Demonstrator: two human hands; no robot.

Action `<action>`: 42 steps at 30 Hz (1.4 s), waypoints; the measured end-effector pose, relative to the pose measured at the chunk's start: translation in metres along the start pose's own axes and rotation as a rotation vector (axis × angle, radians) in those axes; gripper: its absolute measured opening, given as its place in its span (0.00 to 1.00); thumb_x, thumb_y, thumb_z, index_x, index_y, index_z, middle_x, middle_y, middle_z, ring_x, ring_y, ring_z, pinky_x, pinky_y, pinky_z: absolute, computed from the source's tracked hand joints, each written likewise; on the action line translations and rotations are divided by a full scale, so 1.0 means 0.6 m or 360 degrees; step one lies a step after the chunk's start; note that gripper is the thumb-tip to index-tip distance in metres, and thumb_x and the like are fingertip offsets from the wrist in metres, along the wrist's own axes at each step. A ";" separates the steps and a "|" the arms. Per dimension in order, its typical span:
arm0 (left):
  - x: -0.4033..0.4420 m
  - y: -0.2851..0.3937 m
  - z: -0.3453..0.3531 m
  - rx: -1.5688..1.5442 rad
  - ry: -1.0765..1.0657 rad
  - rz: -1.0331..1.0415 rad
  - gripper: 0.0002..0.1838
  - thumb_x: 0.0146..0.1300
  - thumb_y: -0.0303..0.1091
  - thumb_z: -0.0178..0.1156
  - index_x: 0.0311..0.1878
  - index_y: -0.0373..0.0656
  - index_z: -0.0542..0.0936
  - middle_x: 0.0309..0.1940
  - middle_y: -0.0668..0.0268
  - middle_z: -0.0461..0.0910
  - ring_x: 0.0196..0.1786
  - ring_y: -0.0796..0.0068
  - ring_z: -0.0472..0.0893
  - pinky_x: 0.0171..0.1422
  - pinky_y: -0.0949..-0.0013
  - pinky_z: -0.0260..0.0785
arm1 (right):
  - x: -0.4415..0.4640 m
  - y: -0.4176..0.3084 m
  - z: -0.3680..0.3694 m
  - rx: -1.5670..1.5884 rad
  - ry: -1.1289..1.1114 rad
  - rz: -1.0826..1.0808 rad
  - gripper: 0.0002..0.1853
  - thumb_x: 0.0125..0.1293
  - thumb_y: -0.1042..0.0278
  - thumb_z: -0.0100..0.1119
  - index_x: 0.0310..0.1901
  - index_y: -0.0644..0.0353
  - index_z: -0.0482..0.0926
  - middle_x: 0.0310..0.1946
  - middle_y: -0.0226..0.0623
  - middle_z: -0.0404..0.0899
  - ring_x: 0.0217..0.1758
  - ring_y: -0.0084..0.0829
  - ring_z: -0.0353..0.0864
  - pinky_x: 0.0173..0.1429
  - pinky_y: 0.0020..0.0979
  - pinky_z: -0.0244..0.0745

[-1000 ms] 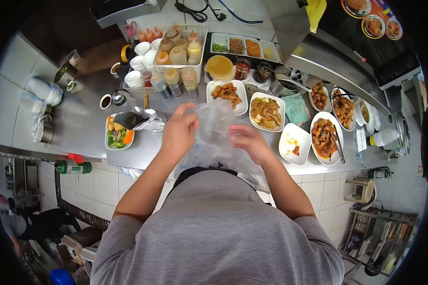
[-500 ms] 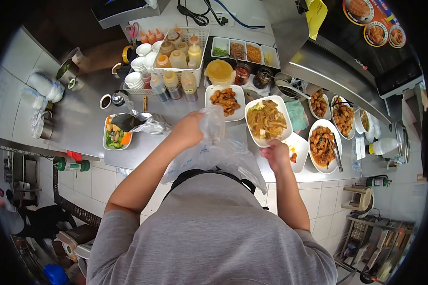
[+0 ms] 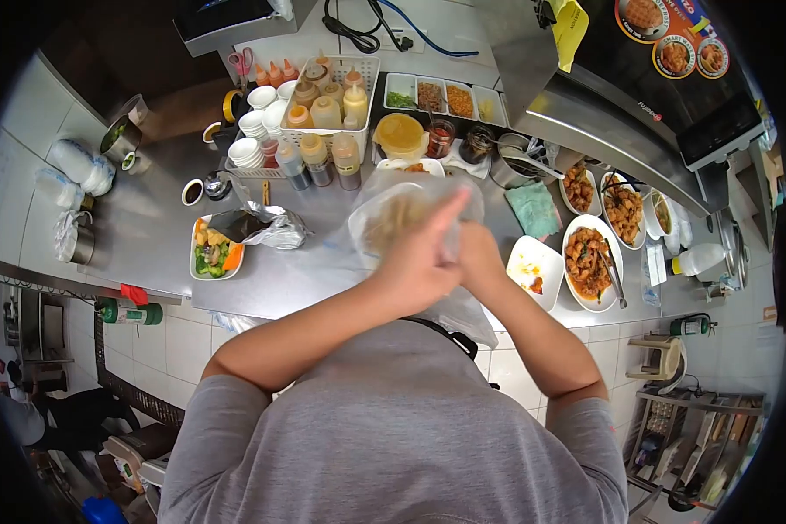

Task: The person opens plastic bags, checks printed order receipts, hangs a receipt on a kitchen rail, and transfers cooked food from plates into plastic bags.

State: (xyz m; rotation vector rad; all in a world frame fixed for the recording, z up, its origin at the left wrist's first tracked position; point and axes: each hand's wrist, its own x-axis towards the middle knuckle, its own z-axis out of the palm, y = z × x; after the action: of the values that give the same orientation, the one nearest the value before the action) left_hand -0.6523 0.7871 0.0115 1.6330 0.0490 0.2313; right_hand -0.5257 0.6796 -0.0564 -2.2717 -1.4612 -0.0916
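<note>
A dish of noodles (image 3: pixel 391 225) shows blurred through a clear plastic bag (image 3: pixel 358 218) in front of me. My left hand (image 3: pixel 419 262) lies across the near side of the bag, one finger stretched up and to the right, the others curled on the plastic. Close against it, my right hand (image 3: pixel 479 253) is closed at the bag's right side. Motion blur and my hands hide part of the dish. Behind the bag, a white dish of fried pieces (image 3: pixel 415 166) is mostly covered.
At the left sits a vegetable dish (image 3: pixel 210 249) beside crumpled foil (image 3: pixel 279 229). A sauce-stained white plate (image 3: pixel 535 271), a platter of saucy pieces with tongs (image 3: pixel 588 262) and a green cloth (image 3: pixel 534 210) lie right. A basket of sauce bottles (image 3: pixel 327 109) stands behind.
The noodle dish has moved left from beside the bag to inside it. My right hand has come left to meet my left hand, which has shifted right and nearer my body.
</note>
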 end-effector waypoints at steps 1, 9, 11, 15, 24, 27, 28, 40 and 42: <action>-0.022 0.015 -0.024 -0.0252 0.0057 -0.0095 0.46 0.51 0.13 0.49 0.74 0.48 0.48 0.33 0.62 0.80 0.20 0.83 0.73 0.26 0.77 0.70 | 0.032 -0.063 -0.045 -0.0222 -0.0201 0.0133 0.20 0.50 0.71 0.56 0.43 0.76 0.73 0.24 0.46 0.81 0.25 0.43 0.83 0.31 0.39 0.79; -0.106 -0.029 -0.100 -0.0412 0.0681 -0.0159 0.48 0.49 0.11 0.47 0.75 0.49 0.44 0.44 0.61 0.75 0.21 0.83 0.73 0.24 0.77 0.69 | 0.109 -0.127 -0.011 -0.0790 -0.0085 -0.1090 0.21 0.49 0.70 0.54 0.45 0.76 0.74 0.18 0.36 0.76 0.21 0.31 0.78 0.23 0.32 0.73; -0.115 -0.024 -0.106 -0.0383 0.0738 -0.0097 0.48 0.48 0.11 0.47 0.75 0.47 0.45 0.64 0.55 0.64 0.23 0.83 0.74 0.24 0.77 0.71 | 0.129 -0.128 -0.019 -0.0772 -0.0082 -0.1143 0.21 0.49 0.70 0.54 0.45 0.76 0.74 0.18 0.34 0.74 0.20 0.30 0.76 0.23 0.30 0.72; -0.118 -0.024 -0.117 -0.0325 0.0838 -0.0038 0.46 0.51 0.13 0.47 0.75 0.45 0.45 0.18 0.68 0.74 0.18 0.83 0.72 0.24 0.78 0.68 | 0.136 -0.140 -0.046 -0.0838 -0.0125 -0.1179 0.24 0.50 0.70 0.54 0.49 0.76 0.73 0.19 0.32 0.73 0.20 0.29 0.76 0.23 0.30 0.72; -0.101 -0.054 -0.133 -0.0327 0.0914 -0.0059 0.46 0.50 0.13 0.46 0.74 0.44 0.45 0.21 0.67 0.75 0.19 0.82 0.72 0.23 0.77 0.68 | 0.154 -0.126 -0.064 -0.0980 -0.0108 -0.1127 0.23 0.50 0.72 0.53 0.49 0.75 0.72 0.19 0.31 0.73 0.20 0.28 0.76 0.22 0.29 0.71; -0.087 -0.062 -0.134 -0.0354 0.0927 -0.0026 0.46 0.50 0.13 0.46 0.74 0.43 0.46 0.21 0.67 0.75 0.19 0.82 0.72 0.23 0.77 0.68 | 0.148 -0.121 -0.056 -0.1000 -0.0107 -0.1044 0.22 0.50 0.72 0.53 0.49 0.74 0.72 0.19 0.32 0.74 0.20 0.29 0.77 0.24 0.29 0.72; -0.084 -0.063 -0.135 -0.0349 0.0911 -0.0024 0.46 0.50 0.13 0.46 0.74 0.43 0.46 0.21 0.67 0.75 0.19 0.82 0.72 0.23 0.77 0.68 | 0.149 -0.118 -0.054 -0.0987 -0.0116 -0.0982 0.22 0.50 0.73 0.53 0.49 0.73 0.72 0.19 0.34 0.74 0.19 0.30 0.77 0.24 0.29 0.73; -0.074 -0.080 -0.132 0.0083 0.0710 0.0174 0.41 0.57 0.17 0.52 0.74 0.47 0.51 0.63 0.52 0.65 0.35 0.79 0.78 0.27 0.80 0.69 | -0.190 0.156 -0.084 0.0908 0.0571 0.1419 0.10 0.62 0.73 0.52 0.41 0.70 0.77 0.27 0.34 0.75 0.28 0.19 0.69 0.31 0.25 0.65; -0.093 -0.083 -0.151 0.0304 0.0593 0.0081 0.43 0.59 0.28 0.60 0.74 0.44 0.48 0.74 0.53 0.43 0.52 0.67 0.75 0.39 0.75 0.74 | -0.251 0.191 -0.088 0.1026 0.0678 0.1642 0.07 0.60 0.74 0.53 0.36 0.69 0.77 0.29 0.33 0.75 0.29 0.20 0.69 0.32 0.26 0.65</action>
State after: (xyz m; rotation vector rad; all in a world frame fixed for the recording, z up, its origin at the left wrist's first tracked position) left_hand -0.7180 0.8701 -0.0392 1.7628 0.3219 0.5831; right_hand -0.4822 0.4908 -0.0884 -1.9903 0.0139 0.1757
